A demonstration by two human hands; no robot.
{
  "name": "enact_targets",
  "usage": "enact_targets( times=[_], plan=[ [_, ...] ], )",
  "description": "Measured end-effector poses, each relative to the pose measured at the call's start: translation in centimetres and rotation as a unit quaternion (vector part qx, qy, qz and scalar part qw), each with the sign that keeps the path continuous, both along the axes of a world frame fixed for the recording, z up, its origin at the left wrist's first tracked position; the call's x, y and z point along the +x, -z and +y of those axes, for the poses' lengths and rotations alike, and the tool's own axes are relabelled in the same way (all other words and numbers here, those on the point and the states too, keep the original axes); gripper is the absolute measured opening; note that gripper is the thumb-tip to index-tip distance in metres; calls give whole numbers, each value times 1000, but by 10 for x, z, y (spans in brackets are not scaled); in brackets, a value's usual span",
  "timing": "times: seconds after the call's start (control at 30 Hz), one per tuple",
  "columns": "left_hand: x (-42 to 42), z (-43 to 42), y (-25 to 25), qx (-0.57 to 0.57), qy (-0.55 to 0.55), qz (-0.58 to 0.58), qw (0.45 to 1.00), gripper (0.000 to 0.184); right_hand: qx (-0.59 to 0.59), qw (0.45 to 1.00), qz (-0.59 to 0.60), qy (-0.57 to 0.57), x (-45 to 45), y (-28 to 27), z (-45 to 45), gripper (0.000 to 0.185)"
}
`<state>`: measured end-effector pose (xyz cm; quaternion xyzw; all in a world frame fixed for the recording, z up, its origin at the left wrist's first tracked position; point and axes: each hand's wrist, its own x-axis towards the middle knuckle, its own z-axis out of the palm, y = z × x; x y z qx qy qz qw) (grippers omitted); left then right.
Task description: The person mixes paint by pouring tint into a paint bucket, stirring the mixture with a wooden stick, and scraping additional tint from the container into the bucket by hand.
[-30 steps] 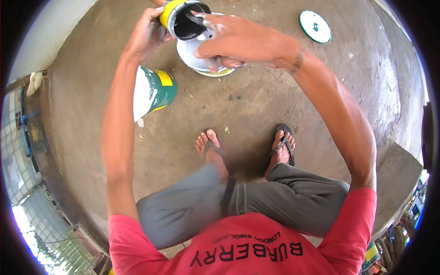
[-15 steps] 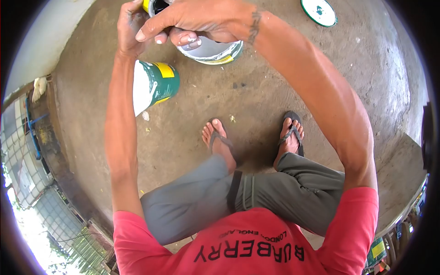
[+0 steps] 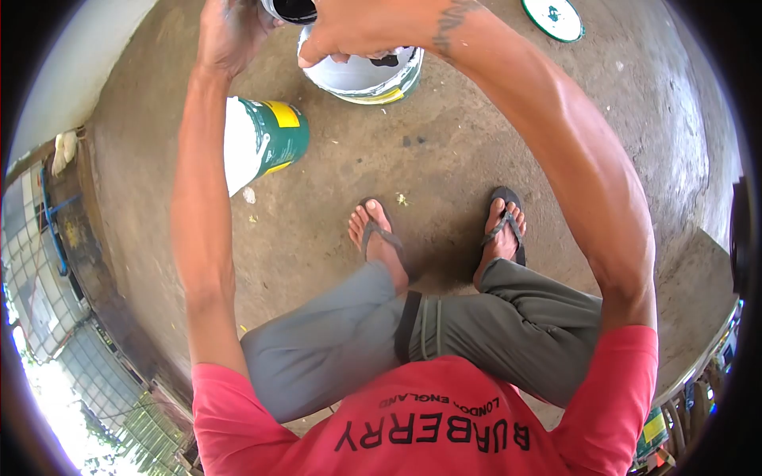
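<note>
At the top edge, black-lined round can [image 3: 295,8] grasped by left hand [image 3: 236,33], round green-and-white bucket [image 3: 405,86] partly covered by right hand [image 3: 349,28], whose hold cannot be told, green-and-yellow plastic pail [image 3: 287,136] set nearby

We found the first bucket [image 3: 367,89] on the floor [image 3: 444,151], ahead of the left foot [image 3: 381,226] and right foot [image 3: 502,234]. The right hand [image 3: 337,36] lay across its far part in our view. The can [image 3: 293,9] was at the left hand [image 3: 238,32], to the left of the right hand. We noted the second bucket [image 3: 279,136] left of and nearer than the first, partly behind the left forearm [image 3: 200,182]. A lid [image 3: 553,19] lay on the floor, well right of the first bucket. We recorded a wall [image 3: 67,75] at far left.
</note>
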<state>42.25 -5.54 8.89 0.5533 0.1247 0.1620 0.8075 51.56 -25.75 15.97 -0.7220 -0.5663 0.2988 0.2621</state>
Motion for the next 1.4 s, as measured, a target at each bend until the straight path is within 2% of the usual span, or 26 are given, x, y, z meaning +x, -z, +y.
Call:
enact_targets(
  times=[0.07,0.17,0.23,0.3,0.37,0.43,0.5,0.57,0.63,0.7,0.73,0.9,1.0,1.1,1.27,1.4],
  plan=[
    [-2,-25,-20,123,30,3,992,58,-19,1000,-13,-8,1,5,3,61],
    [2,-20,-25,149,70,-12,986,58,-35,999,0,-20,0,6,-2,58],
    [5,-5,-16,-10,62,-17,998,58,-25,1000,8,6,0,-1,-11,53],
    [4,-14,-25,-20,55,-3,998,58,-24,999,-15,28,3,-6,-13,46],
    [0,-27,-34,118,53,32,991,58,-51,997,-31,55,5,-8,-7,41],
    [2,-22,-32,139,64,20,988,58,-102,990,-23,92,6,-11,1,38],
    [3,-21,-34,161,74,16,984,58,-71,996,3,46,14,-14,-12,39],
    [4,-20,-37,182,86,19,979,58,-57,998,-28,-1,19,5,-8,46],
    [2,-24,-43,182,74,31,980,59,93,991,-92,27,10,25,-19,53],
    [0,-26,-47,194,54,38,979,59,104,987,-121,29,10,19,-26,60],
    [-1,-22,-49,201,52,36,978,59,39,992,-116,20,17,8,-27,63],
    [3,-17,-60,221,63,14,973,60,145,919,-359,75,15,39,-29,41],
    [5,-11,-68,236,75,-9,969,60,45,892,-444,75,17,34,-21,31],
    [8,-6,-77,246,91,-35,964,60,131,873,-464,74,25,40,-18,35],
    [11,0,-86,257,104,-59,959,60,108,883,-455,47,28,37,-12,40],
    [13,0,-83,259,109,-72,957,61,62,926,-371,34,27,27,-5,38]
  ],
)
